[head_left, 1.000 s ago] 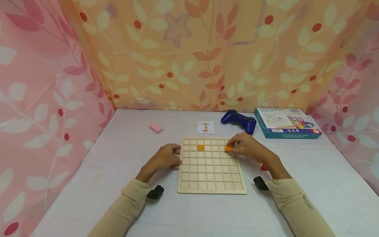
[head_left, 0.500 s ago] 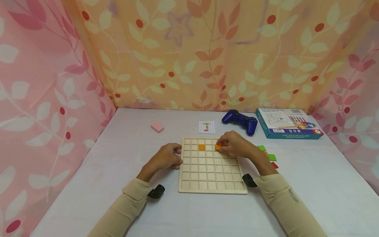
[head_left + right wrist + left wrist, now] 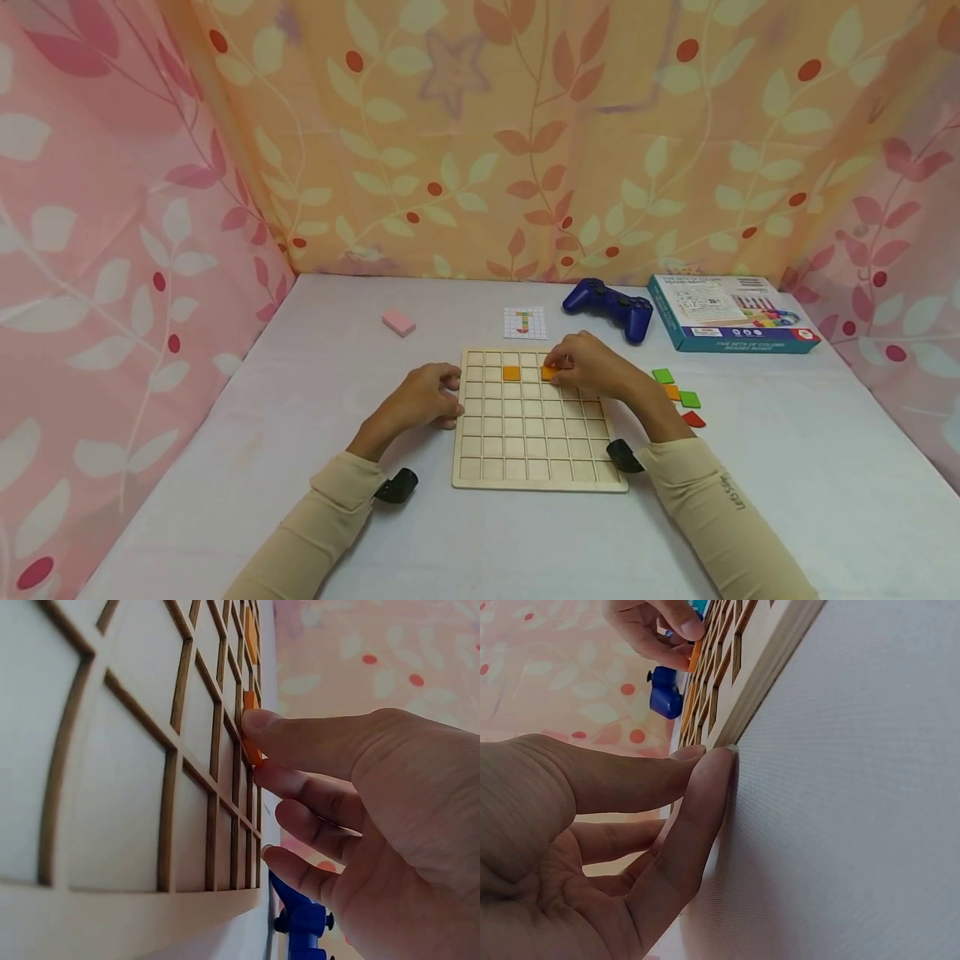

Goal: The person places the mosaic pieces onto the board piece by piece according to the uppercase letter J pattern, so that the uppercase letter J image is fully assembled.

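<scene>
My right hand [image 3: 590,364] has an orange tile [image 3: 549,374] pinched over the board [image 3: 536,472], can't tell if it's seated. My left hand [image 3: 422,396] just touches the edge, fingertips apart. Looks like early days: one orange square [image 3: 512,373] is in, with a bare cell between. Two greens [image 3: 690,400], another orange [image 3: 672,392] and a red piece [image 3: 693,420] still wait beside the board.

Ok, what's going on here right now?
A person's right hand pinches an orange tile at a wooden grid board, in line with another orange tile lying in a cell. The left hand touches the board's left edge. Two green tiles, a third orange tile and a red piece lie on the table right of the board. A pattern card lies beyond it.
</scene>
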`<state>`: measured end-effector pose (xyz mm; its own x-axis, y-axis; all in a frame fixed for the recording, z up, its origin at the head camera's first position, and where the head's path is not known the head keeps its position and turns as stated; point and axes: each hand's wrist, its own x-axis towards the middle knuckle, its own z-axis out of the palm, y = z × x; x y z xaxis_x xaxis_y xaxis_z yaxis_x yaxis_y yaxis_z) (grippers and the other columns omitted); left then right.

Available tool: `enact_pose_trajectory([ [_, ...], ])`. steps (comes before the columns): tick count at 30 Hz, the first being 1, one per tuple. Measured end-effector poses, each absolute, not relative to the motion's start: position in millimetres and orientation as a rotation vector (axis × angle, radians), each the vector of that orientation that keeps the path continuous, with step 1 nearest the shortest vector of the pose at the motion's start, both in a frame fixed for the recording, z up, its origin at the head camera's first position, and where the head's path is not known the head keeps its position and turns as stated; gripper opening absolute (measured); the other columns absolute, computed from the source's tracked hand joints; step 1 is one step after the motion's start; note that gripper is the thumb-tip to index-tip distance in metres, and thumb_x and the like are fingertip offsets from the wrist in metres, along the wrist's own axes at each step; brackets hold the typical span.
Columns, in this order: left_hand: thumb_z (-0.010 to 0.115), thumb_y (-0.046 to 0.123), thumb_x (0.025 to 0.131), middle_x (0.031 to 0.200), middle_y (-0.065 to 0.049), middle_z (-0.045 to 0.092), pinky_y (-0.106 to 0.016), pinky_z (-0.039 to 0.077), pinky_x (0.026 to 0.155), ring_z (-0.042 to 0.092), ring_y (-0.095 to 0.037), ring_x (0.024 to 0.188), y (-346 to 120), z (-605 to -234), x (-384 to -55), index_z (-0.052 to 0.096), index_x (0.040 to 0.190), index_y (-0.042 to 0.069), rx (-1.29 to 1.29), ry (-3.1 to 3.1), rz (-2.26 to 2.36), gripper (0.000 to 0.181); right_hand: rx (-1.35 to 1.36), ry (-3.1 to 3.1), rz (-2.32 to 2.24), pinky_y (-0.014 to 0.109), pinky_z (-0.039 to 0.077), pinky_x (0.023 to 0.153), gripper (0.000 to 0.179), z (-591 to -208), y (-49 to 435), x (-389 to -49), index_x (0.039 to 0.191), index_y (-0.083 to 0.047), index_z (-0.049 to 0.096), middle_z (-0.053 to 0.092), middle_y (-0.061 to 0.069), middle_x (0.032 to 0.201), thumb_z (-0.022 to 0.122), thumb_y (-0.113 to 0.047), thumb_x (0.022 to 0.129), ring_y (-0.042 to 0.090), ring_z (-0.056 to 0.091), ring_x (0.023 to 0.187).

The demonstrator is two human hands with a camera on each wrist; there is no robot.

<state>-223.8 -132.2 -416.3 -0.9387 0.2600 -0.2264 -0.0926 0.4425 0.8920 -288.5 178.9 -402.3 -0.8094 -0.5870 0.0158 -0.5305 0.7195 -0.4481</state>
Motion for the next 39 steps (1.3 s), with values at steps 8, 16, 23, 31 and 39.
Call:
enact_pose_trajectory([
  [8,0.072,-0.012,0.088,0.124,-0.017,0.059,-0.03,0.067,0.067,0.066,-0.016,0.074,-130.5,-414.3,-223.9,0.052,0.147,-0.009,0.146,2.369,1.5,0.062,-0.902,2.816,-0.691,0.041,0.048,0.092,0.022,-403.3,178.0,-287.7,0.111,-0.005,0.082,0.073,0.005,0.104,0.083,-0.015,0.091,0.026,0.058,0.101],
  [16,0.074,-0.012,0.088,0.124,-0.016,0.059,-0.03,0.067,0.067,0.067,-0.016,0.076,-130.4,-414.8,-224.4,0.052,0.146,-0.009,0.153,2.372,1.497,0.062,-0.893,2.778,-0.721,0.045,0.054,0.094,0.026,-398.4,181.8,-284.0,0.117,-0.003,0.08,0.076,0.006,0.109,0.08,-0.012,0.093,0.026,0.064,0.104],
  [23,0.074,-0.011,0.089,0.123,-0.016,0.059,-0.03,0.067,0.068,0.067,-0.016,0.077,-130.3,-415.8,-225.1,0.053,0.146,-0.008,0.149,2.372,1.491,0.061,-0.732,2.754,-0.841,0.037,0.056,0.086,0.032,-392.5,199.1,-283.5,0.125,-0.002,0.076,0.075,0.006,0.109,0.078,-0.012,0.094,0.024,0.064,0.101],
  [31,0.075,-0.009,0.089,0.123,-0.015,0.059,-0.03,0.067,0.068,0.067,-0.016,0.078,-131.8,-419.0,-224.3,0.053,0.146,-0.007,0.145,2.394,1.471,0.061,-0.6,2.776,-0.815,0.032,0.051,0.078,0.031,-383.6,237.0,-284.9,0.124,-0.005,0.077,0.074,0.007,0.108,0.079,-0.015,0.094,0.026,0.061,0.097],
  [39,0.074,-0.009,0.089,0.122,-0.016,0.06,-0.03,0.067,0.067,0.067,-0.016,0.077,-133.4,-420.4,-224.7,0.054,0.146,-0.007,0.151,2.39,1.482,0.061,-0.417,2.75,-0.832,0.032,0.054,0.078,0.037,-380.5,277.9,-282.9,0.128,-0.005,0.075,0.075,0.011,0.115,0.08,-0.021,0.095,0.026,0.06,0.098],
])
